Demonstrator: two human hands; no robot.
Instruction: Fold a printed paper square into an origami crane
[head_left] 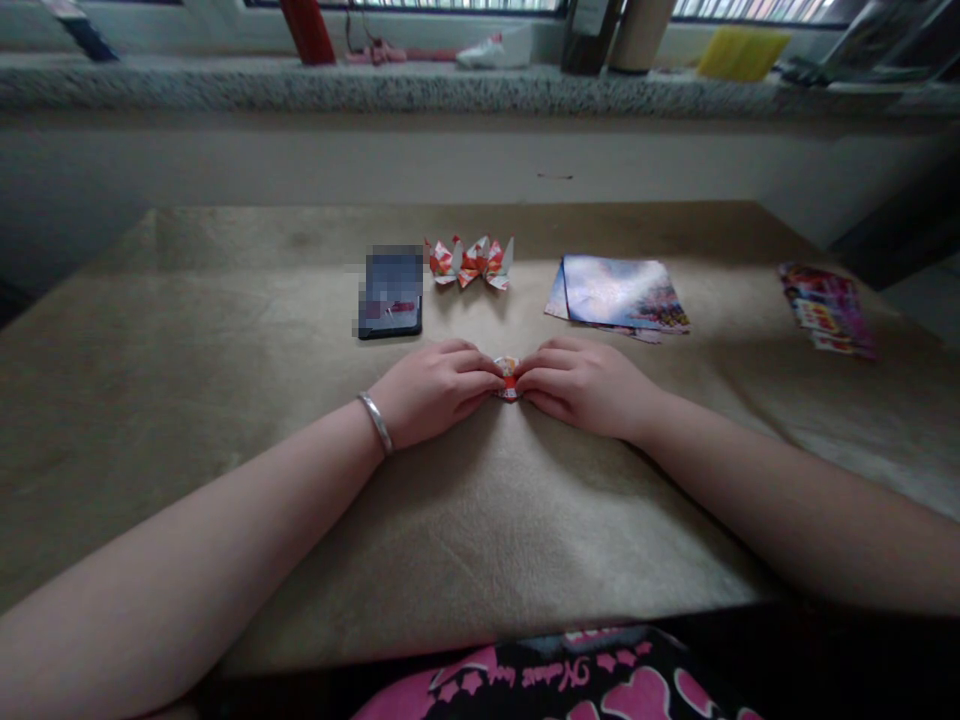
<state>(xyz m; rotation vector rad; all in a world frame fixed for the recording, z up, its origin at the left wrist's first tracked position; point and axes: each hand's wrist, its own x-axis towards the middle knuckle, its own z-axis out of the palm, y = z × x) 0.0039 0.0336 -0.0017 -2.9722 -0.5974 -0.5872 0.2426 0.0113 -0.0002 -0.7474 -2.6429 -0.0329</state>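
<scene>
Between my hands, at the middle of the table, is a small piece of folded origami paper (pixel 509 381), red and white with a bit of yellow. My left hand (pixel 442 390) grips its left side with the fingers pressed together; a silver bangle circles that wrist. From the other side, my right hand (pixel 581 385) pinches the paper's right edge. The fingertips cover both ends of the paper, so its full shape is hidden. Just beyond my hands stand folded paper cranes (pixel 480 262) in red, orange and white, close against each other.
A dark phone (pixel 391 295), partly pixelated, lies left of the cranes. Printed sheets (pixel 622 292) are stacked to the right, and a colourful packet (pixel 827 312) lies farther right. Behind the brown-covered table (pixel 465 540), a stone windowsill (pixel 420 90) holds bottles and a yellow object (pixel 742 52).
</scene>
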